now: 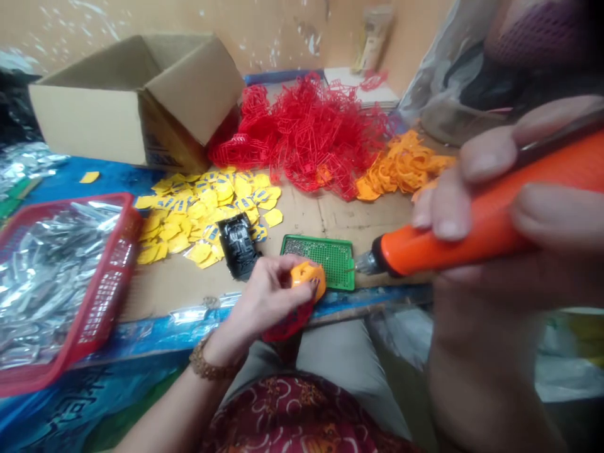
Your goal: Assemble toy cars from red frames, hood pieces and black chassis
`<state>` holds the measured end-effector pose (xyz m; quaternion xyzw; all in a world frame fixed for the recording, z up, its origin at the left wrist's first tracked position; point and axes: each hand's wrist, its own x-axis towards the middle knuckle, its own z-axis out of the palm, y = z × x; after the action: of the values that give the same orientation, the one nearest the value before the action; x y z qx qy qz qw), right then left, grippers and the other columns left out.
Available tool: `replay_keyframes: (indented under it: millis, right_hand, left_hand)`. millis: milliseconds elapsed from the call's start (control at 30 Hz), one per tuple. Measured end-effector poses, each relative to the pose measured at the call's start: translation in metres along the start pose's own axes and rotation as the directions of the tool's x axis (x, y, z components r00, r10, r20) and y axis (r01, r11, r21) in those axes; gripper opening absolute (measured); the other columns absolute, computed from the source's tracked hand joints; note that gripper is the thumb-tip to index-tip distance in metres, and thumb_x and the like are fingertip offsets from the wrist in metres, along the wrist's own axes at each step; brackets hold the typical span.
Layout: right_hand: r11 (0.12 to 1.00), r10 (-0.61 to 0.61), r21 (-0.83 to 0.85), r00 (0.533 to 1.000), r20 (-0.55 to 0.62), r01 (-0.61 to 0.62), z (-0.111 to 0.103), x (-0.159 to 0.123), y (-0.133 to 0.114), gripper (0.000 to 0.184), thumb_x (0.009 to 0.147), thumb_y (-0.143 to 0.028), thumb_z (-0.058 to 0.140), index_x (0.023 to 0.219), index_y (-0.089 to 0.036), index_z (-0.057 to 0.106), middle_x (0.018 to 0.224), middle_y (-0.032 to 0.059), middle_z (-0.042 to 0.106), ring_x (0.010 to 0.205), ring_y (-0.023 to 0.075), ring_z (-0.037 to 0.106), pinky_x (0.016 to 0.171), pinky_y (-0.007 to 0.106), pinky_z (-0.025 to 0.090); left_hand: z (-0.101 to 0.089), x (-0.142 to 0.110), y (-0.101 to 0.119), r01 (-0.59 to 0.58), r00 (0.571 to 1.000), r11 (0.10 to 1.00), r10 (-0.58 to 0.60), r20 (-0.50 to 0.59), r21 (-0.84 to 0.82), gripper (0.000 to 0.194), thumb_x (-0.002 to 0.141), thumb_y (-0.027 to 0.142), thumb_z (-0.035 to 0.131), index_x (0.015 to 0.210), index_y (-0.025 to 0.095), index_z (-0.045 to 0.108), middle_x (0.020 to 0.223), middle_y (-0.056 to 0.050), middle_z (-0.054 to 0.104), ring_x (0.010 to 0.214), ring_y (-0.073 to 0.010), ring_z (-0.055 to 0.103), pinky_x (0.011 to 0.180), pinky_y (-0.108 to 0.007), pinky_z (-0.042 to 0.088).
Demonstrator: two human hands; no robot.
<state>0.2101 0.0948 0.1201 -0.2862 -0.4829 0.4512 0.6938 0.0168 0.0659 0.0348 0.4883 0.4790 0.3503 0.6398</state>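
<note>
My left hand (268,299) grips a small orange plastic part (306,280), with a red plastic piece (290,321) hanging below it. My right hand (472,189) is wrapped around an orange electric screwdriver (462,220), whose metal tip (364,264) points toward the orange part, a little apart from it. Just beyond the tip lies a green perforated tray (318,261) holding tiny screws. A black plastic part (238,245) rests beside a heap of yellow plastic pieces (202,217).
Behind lie a tangled pile of red plastic frames (302,135), orange plastic pieces (401,167) and an open cardboard box (136,100). A red basket (70,277) of silver foil packets sits at the left. My lap lies below the table edge.
</note>
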Motion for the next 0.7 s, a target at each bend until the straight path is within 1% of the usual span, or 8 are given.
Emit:
replay_keyframes:
  millis: [100,167,267,367,433,533,600,700]
  right_hand:
    - [0.999,-0.035,-0.020,0.999,-0.039,0.034,-0.004,0.005,0.019,0.026,0.062,-0.012,0.068,0.082,-0.029,0.064,0.078,-0.0065,0.057,0.049,0.0078,0.055,0.043,0.028,0.047]
    - [0.998,-0.050,-0.040,0.998,-0.035,0.049,-0.006,0.006,0.037,0.026,0.065,-0.016,0.071,0.086,-0.029,0.064,0.080,-0.0068,0.060,0.048,0.0079,0.056,0.042,0.026,0.048]
    - [0.992,-0.093,-0.091,0.996,-0.014,0.091,-0.008,0.006,0.059,0.024,0.069,-0.018,0.074,0.089,-0.030,0.066,0.084,-0.0055,0.062,0.049,0.0085,0.057,0.044,0.027,0.051]
    - [0.988,-0.095,-0.124,0.995,0.008,0.095,-0.010,0.008,0.067,0.022,0.071,-0.021,0.076,0.091,-0.030,0.069,0.092,-0.0031,0.064,0.054,0.0104,0.059,0.046,0.028,0.052]
    - [0.986,-0.080,-0.147,0.996,0.029,0.083,-0.013,0.011,0.067,0.026,0.070,-0.025,0.078,0.095,-0.031,0.070,0.099,-0.0014,0.065,0.062,0.0131,0.062,0.050,0.030,0.054]
    - [0.969,-0.055,-0.241,0.998,0.042,0.063,-0.016,0.017,0.067,0.023,0.071,-0.030,0.079,0.092,-0.031,0.069,0.098,-0.0007,0.066,0.072,0.0170,0.066,0.060,0.033,0.059]
    - [0.954,-0.056,-0.292,0.998,0.027,0.061,-0.016,0.020,0.066,0.015,0.075,-0.032,0.076,0.086,-0.030,0.067,0.091,-0.0018,0.067,0.066,0.0163,0.065,0.061,0.035,0.059]
    - [0.951,-0.070,-0.302,0.998,0.005,0.068,-0.016,0.021,0.066,0.009,0.079,-0.031,0.073,0.081,-0.030,0.064,0.087,-0.0037,0.067,0.054,0.0128,0.061,0.051,0.032,0.055]
  left_hand:
    - [-0.010,0.002,-0.002,-0.028,0.998,0.999,0.026,-0.052,-0.029,0.015,0.064,0.022,0.081,0.076,0.015,0.077,0.123,-0.015,0.068,0.121,-0.0287,0.058,0.099,-0.038,0.046]
    - [-0.013,-0.002,-0.005,-0.038,0.994,0.999,0.036,-0.102,-0.017,0.014,0.063,0.022,0.083,0.074,0.016,0.078,0.129,-0.015,0.065,0.129,-0.0302,0.053,0.105,-0.040,0.042]
    - [-0.017,-0.013,-0.011,-0.001,0.989,0.997,-0.010,-0.150,-0.074,0.015,0.065,0.025,0.084,0.077,0.016,0.078,0.120,-0.012,0.068,0.105,-0.0241,0.066,0.086,-0.033,0.053]
    - [-0.020,-0.025,-0.018,0.148,0.982,0.968,-0.169,-0.089,-0.201,0.022,0.067,0.027,0.086,0.086,0.018,0.078,0.089,-0.006,0.074,0.071,-0.0138,0.067,0.067,-0.025,0.055]
    - [-0.020,-0.030,-0.022,0.228,0.969,0.935,-0.245,-0.030,-0.271,0.024,0.067,0.028,0.086,0.088,0.017,0.078,0.079,-0.005,0.075,0.066,-0.0131,0.067,0.064,-0.023,0.055]
    - [-0.015,-0.032,-0.026,0.258,0.963,0.912,-0.270,0.009,-0.319,0.025,0.066,0.030,0.087,0.085,0.016,0.078,0.075,-0.006,0.076,0.061,-0.0133,0.067,0.060,-0.022,0.055]
    - [-0.011,-0.031,-0.028,0.266,0.961,0.905,-0.278,0.013,-0.333,0.027,0.065,0.030,0.088,0.084,0.015,0.077,0.071,-0.005,0.075,0.055,-0.0123,0.064,0.056,-0.022,0.054]
    - [-0.005,-0.029,-0.029,0.274,0.957,0.891,-0.292,0.007,-0.362,0.027,0.063,0.029,0.088,0.082,0.015,0.077,0.069,-0.005,0.075,0.053,-0.0116,0.063,0.054,-0.021,0.053]
